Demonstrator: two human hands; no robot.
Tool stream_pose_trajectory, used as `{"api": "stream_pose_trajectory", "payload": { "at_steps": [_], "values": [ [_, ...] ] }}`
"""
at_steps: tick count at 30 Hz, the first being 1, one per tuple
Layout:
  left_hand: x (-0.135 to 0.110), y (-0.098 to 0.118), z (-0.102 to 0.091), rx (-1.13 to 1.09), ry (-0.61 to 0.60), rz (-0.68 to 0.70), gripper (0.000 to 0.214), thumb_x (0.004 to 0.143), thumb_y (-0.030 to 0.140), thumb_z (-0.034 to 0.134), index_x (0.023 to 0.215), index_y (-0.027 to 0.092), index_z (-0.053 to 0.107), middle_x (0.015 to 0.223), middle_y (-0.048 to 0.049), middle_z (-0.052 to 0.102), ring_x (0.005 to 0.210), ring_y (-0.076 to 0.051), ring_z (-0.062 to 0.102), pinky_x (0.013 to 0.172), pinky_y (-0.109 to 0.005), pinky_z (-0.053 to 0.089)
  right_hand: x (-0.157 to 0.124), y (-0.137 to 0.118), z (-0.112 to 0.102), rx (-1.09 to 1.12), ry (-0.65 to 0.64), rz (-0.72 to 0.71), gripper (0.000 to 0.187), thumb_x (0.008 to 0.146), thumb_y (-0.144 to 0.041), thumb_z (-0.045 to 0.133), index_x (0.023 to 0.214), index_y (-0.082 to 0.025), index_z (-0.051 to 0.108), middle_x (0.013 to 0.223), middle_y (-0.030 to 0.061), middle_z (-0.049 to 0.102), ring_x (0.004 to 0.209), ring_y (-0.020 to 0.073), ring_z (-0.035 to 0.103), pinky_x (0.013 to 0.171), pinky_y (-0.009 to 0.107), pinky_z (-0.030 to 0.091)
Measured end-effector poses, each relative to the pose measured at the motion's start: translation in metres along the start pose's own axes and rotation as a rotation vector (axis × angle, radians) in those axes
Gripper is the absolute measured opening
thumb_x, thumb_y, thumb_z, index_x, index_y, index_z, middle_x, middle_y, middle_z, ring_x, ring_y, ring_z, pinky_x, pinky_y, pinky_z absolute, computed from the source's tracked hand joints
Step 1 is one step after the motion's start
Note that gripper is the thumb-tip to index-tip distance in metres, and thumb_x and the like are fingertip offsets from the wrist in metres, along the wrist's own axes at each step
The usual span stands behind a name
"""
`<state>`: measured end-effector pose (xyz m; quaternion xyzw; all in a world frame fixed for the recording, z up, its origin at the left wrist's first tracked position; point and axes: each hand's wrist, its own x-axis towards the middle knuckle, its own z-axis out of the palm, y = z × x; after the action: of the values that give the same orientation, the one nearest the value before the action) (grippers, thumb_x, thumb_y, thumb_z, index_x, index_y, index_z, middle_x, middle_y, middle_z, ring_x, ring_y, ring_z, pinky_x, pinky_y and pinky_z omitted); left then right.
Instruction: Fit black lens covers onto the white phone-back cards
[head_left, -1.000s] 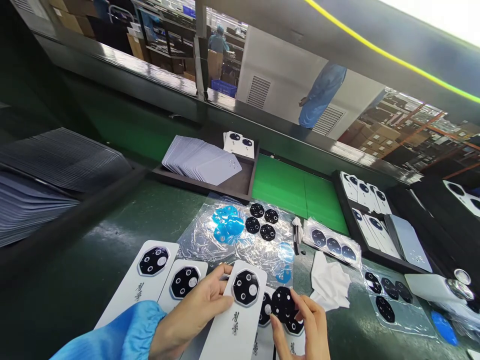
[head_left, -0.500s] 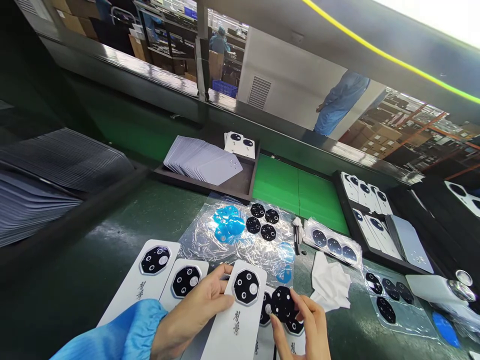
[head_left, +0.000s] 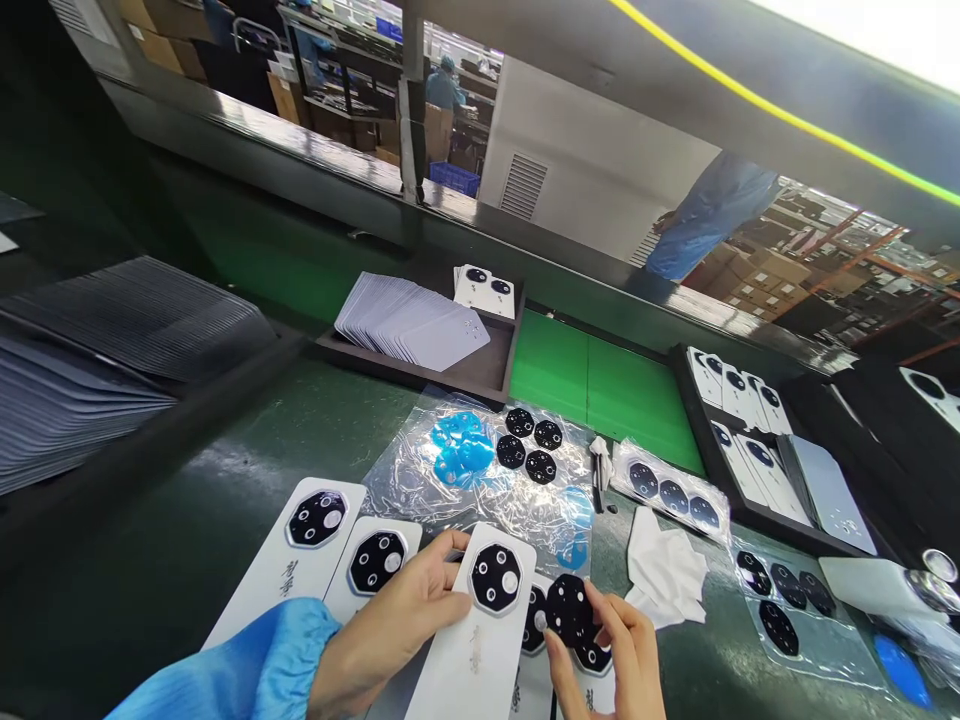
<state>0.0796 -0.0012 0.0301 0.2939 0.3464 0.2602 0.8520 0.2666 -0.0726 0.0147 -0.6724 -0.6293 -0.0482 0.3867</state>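
My left hand [head_left: 409, 605] is closed on a white phone back cover [head_left: 469, 665], gripping its left edge and tilting it up. That cover bears a black octagonal camera plate with several round holes. Just right of it, my right hand [head_left: 619, 650] pinches a loose black camera lens plate [head_left: 570, 608] between thumb and finger. The loose plate partly hides other white covers [head_left: 535, 670] below. Two more white covers, one of them the far-left cover [head_left: 266, 590], lie left of my hands; my blue sleeve [head_left: 255, 660] crosses over them.
Ahead lies a clear plastic sheet [head_left: 390, 470] with several black plates [head_left: 519, 422] and blue films [head_left: 465, 455]. A white cloth [head_left: 664, 575] is at right. Dark trays [head_left: 499, 375] hold stacked covers. A person in blue [head_left: 697, 220] stands beyond the window.
The whole view has shifted slightly. Both hands keep their holds, nearly still. Beyond the window, the person in blue has moved to the right.
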Motion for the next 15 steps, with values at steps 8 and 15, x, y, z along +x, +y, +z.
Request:
{"api": "stream_pose_trajectory", "payload": {
  "at_steps": [8,15],
  "values": [
    [-0.0011,0.0006,-0.0002,0.005,-0.007,0.008,0.044,0.077,0.021,0.063,0.116,0.018,0.041,0.098,-0.0073,0.071,0.084,-0.023,0.069,0.073,-0.033,0.050,0.0002,0.0005,-0.0039,-0.012,-0.038,0.011,0.032,0.090,-0.038,0.052,0.116,-0.019,0.056,0.097,0.0102,0.053,0.082,0.0216,0.058,0.064,0.030,0.051],
    [-0.0034,-0.0015,0.0011,-0.008,-0.020,0.031,0.051,0.074,0.025,0.069,0.116,0.020,0.042,0.096,-0.0059,0.071,0.083,-0.023,0.069,0.072,-0.032,0.051,-0.0049,0.0092,-0.0062,-0.015,-0.071,-0.077,0.037,0.087,-0.033,0.057,0.122,-0.021,0.053,0.099,0.0114,0.053,0.085,0.0245,0.060,0.064,0.034,0.055]
  ]
}}
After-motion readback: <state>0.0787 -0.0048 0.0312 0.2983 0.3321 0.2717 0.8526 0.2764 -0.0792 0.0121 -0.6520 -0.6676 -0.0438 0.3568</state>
